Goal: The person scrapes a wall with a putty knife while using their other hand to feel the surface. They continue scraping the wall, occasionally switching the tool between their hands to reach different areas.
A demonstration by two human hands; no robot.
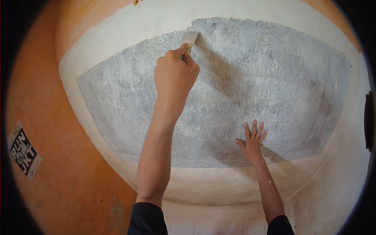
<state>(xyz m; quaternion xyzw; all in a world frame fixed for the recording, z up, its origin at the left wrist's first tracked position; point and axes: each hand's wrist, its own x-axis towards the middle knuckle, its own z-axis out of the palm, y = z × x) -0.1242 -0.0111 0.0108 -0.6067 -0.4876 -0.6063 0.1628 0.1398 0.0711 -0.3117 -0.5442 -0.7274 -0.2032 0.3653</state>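
The scraper (189, 38) is gripped in the left hand (174, 74) at the far top edge of the grey patch (250, 86), the right hand (252, 143) is laid open and flat on it lower right, so tbh the blade's probably best kept low-angled and pulled in steady, overlapping strokes.

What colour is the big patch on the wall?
Mottled grey patch, streaked with white; the head view shows it best.

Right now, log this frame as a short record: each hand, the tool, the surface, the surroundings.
left hand: closed around scraper, blade at upper edge of grey patch
right hand: open, palm flat on grey patch
surface edge: white border rings the patch
surroundings: orange wall
sticker: on orange wall, reads RUN JKT
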